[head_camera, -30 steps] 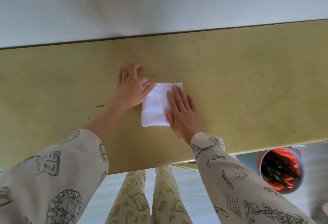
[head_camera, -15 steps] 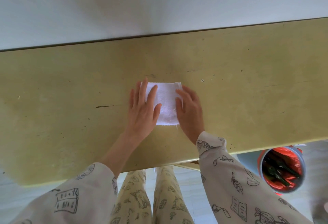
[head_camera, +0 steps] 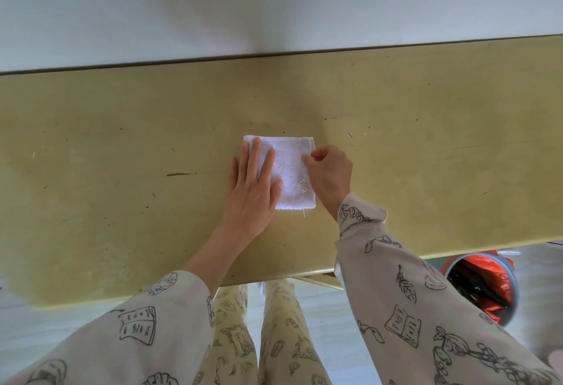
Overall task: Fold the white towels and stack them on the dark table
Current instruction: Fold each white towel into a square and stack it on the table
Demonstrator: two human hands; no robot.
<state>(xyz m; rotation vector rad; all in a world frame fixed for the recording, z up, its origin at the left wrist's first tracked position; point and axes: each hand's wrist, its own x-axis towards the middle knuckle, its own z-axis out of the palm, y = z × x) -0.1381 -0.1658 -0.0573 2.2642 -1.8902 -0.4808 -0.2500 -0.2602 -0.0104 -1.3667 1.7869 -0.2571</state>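
Your left hand (head_camera: 254,189) lies flat on the folded white towel (head_camera: 289,174) at the table's (head_camera: 122,156) centre. At three o'clock of the towel, your right hand (head_camera: 330,175) pinches its edge. At four o'clock sits a red-lined bin (head_camera: 484,287).

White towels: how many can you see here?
1. The folded white towel lies mid-table, the left hand flat on it, the right hand pinching its right edge. No others in view.

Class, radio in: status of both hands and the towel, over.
Left hand flat, pressing the towel. Right hand pinching its right edge. Towel folded small on the table. Nothing in the way.
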